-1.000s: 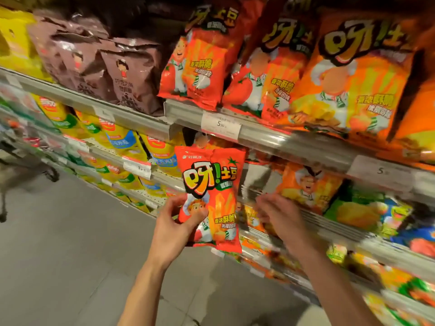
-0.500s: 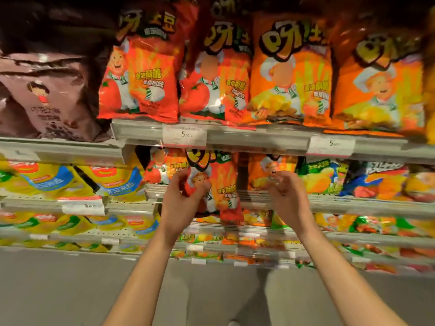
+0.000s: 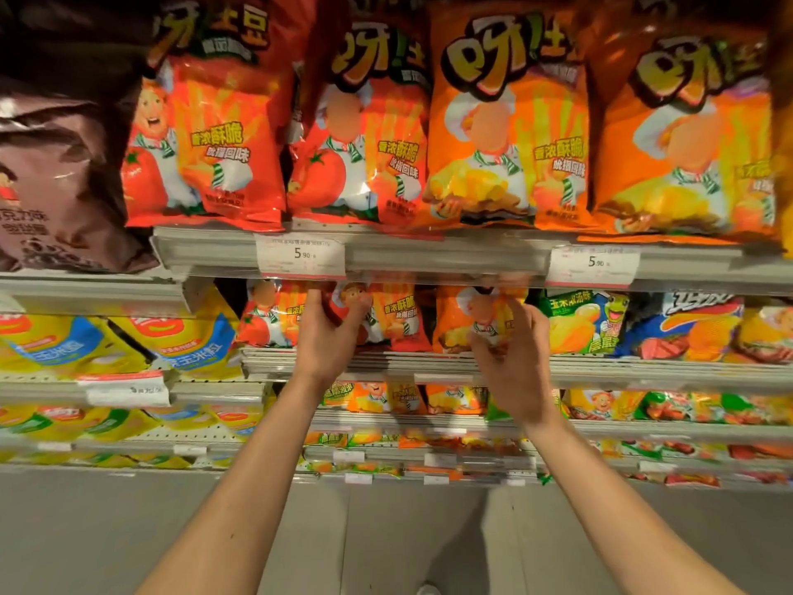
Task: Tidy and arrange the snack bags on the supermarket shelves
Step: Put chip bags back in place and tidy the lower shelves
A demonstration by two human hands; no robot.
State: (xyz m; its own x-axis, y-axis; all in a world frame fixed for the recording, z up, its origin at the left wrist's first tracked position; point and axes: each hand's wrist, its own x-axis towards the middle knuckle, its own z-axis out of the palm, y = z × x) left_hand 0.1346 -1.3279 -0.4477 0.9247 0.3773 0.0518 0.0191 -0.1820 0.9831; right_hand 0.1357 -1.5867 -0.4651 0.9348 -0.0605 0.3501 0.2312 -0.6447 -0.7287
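A shiny, crinkly red snack bag [image 3: 377, 315] is gripped by the left hand [image 3: 328, 337] on the second shelf [image 3: 600, 367], under the top shelf's edge — thumb on one side, fingers on the other. An orange bag [image 3: 467, 319] just beside it is touched by the right hand [image 3: 515, 358], with the fingers half curled around its front. On the top shelf [image 3: 429, 255], four big puffy bags are lined up: two red [image 3: 206, 135] and two orange [image 3: 506, 135]. Two white paper price tags [image 3: 299, 255] are stuck on the smooth grey shelf edge — flat and square.
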